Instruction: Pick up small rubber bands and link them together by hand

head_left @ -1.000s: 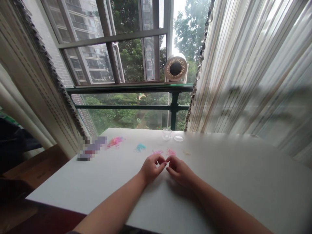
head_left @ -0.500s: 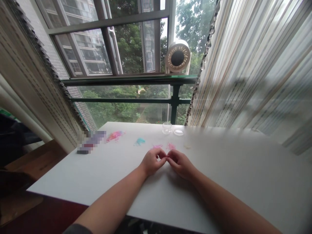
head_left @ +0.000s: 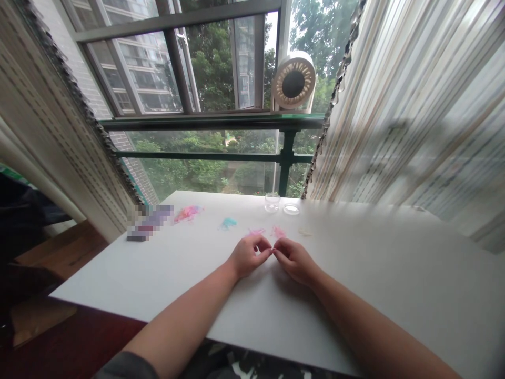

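Note:
My left hand [head_left: 251,256] and my right hand [head_left: 295,259] meet fingertip to fingertip above the white table [head_left: 165,263]. Each is closed in a pinch; whatever is between the fingers is too small to make out. Just beyond them lie a pinkish-purple pile [head_left: 256,231] and a pink pile [head_left: 278,231] of thin, small pieces. A turquoise pile [head_left: 228,223] is farther left, and a mixed pink and orange pile [head_left: 188,213] lies beyond that. Right of the pink pile is a small pale yellow bit [head_left: 305,232].
A clear round jar [head_left: 272,203] stands at the table's far edge beside a clear lid [head_left: 291,209]. A blurred-out object [head_left: 150,223] lies at the left edge. Behind the table are a green railing [head_left: 205,124], a white fan [head_left: 294,82] and curtains [head_left: 386,105].
The camera view has shifted slightly. Both hands stay together in nearly the same pose, with the fingertips a little farther from the table's near edge. The piles look unchanged.

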Available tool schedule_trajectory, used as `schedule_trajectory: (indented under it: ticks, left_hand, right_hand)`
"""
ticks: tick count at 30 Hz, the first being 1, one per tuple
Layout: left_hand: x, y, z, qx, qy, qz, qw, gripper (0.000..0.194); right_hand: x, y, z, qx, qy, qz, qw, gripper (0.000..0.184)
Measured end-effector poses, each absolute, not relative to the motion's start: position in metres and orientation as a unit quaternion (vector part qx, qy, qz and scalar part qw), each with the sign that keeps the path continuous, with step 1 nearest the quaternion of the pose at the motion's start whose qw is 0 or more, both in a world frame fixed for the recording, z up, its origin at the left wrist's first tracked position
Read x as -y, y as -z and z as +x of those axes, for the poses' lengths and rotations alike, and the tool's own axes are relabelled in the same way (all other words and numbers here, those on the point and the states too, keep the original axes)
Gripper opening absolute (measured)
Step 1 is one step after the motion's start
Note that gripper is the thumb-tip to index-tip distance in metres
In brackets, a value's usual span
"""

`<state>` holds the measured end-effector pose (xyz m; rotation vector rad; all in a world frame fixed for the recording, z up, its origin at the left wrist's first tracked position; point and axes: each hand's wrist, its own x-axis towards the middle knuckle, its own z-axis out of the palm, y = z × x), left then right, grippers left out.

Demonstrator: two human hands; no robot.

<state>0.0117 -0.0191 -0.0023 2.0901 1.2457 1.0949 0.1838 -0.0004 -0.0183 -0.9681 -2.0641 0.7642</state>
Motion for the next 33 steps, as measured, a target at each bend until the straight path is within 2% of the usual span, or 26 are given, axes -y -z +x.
schedule_trajectory:
  ticks: [33]
  left_hand:
    - [0.0182, 0.0047, 0.0107, -0.454, -0.39, 0.755, 0.266, 0.018]
  right_hand:
    - [0.002, 0.0139, 0.183, 0.81, -0.29, -0.36, 0.362, 0.01]
